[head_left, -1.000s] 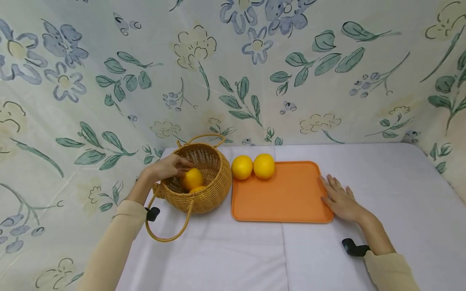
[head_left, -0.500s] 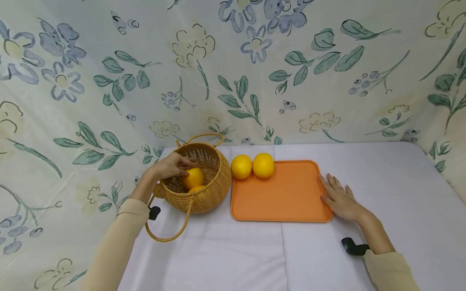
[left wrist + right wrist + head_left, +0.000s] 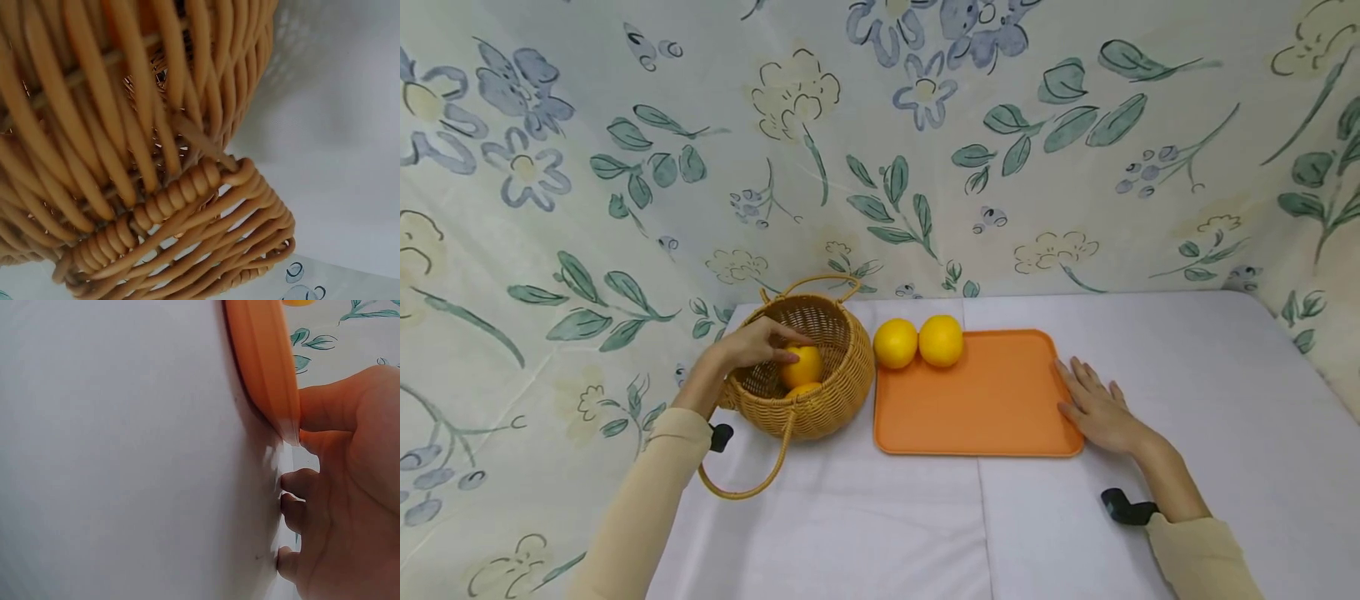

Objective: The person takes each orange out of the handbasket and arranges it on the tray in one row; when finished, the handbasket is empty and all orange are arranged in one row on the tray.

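In the head view my left hand (image 3: 762,343) reaches over the rim into a round wicker basket (image 3: 835,408). Its thumb and fingers grip an orange (image 3: 805,368) inside, and part of another orange (image 3: 803,389) shows below it. The left wrist view has only the basket's woven side (image 3: 94,125); that hand is hidden there. My right hand (image 3: 1101,414) lies with fingers spread at the right edge of an orange tray (image 3: 985,408). In the right wrist view the thumb (image 3: 328,407) touches the tray's rim (image 3: 265,362), while the other fingertips meet the white cloth.
Two oranges sit side by side at the tray's back left corner, the left orange (image 3: 895,343) close to the basket and the right orange (image 3: 941,341) beside it. One basket handle (image 3: 752,492) hangs onto the white cloth (image 3: 850,533). A floral curtain (image 3: 880,150) rises behind.
My left hand has shifted slightly right within the basket, and the gripped orange has moved a little with it. The right hand and the tray stay in place.
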The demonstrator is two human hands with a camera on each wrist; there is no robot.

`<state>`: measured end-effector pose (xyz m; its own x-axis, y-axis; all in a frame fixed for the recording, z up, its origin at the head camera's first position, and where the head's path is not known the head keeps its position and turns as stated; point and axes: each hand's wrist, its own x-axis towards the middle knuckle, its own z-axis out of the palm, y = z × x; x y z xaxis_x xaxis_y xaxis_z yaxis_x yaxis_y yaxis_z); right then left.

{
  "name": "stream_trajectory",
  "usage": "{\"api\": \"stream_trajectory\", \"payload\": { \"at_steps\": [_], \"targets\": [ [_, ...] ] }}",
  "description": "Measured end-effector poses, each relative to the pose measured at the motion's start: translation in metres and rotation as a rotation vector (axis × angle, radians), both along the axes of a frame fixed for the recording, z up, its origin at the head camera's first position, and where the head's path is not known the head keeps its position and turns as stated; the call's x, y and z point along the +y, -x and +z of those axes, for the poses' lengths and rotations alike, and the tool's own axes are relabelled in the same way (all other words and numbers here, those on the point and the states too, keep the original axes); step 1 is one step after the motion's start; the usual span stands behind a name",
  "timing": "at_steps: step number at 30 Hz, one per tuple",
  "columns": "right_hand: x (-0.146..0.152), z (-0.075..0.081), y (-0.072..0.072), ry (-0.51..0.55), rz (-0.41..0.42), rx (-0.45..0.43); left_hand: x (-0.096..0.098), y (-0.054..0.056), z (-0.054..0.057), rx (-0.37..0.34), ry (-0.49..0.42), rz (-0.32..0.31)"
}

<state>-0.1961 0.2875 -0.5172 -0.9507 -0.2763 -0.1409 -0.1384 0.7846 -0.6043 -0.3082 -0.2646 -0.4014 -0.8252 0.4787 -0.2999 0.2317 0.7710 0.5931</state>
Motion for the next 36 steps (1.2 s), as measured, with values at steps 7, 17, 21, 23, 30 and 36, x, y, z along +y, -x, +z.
{"api": "stream_trajectory", "payload": {
  "at_steps": [7,17,21,23,30,36],
  "targets": [
    [-0.0005,0.0005,0.0,-0.001,0.001,-0.002,-0.0005,-0.0014,-0.0006,-0.02,0.005,-0.02],
    [-0.0007,0.0019,-0.0006,0.003,-0.004,-0.003,0.0021,-0.0022,0.0015,-0.026,0.024,-0.015],
    [-0.0011,0.0025,-0.0008,0.007,-0.002,0.0,0.0023,-0.0026,0.0023,-0.018,0.041,-0.023],
    [-0.0013,0.0027,-0.0007,0.007,-0.001,0.001,0.0021,-0.003,0.0018,-0.009,0.041,-0.041],
    [-0.0013,0.0025,-0.0006,0.006,0.001,0.004,0.0015,-0.003,-0.0031,-0.002,0.02,-0.05],
    [-0.0003,0.0013,-0.0003,0.003,0.001,0.007,0.0023,-0.0026,-0.0058,-0.009,0.018,-0.069]
  ]
}}
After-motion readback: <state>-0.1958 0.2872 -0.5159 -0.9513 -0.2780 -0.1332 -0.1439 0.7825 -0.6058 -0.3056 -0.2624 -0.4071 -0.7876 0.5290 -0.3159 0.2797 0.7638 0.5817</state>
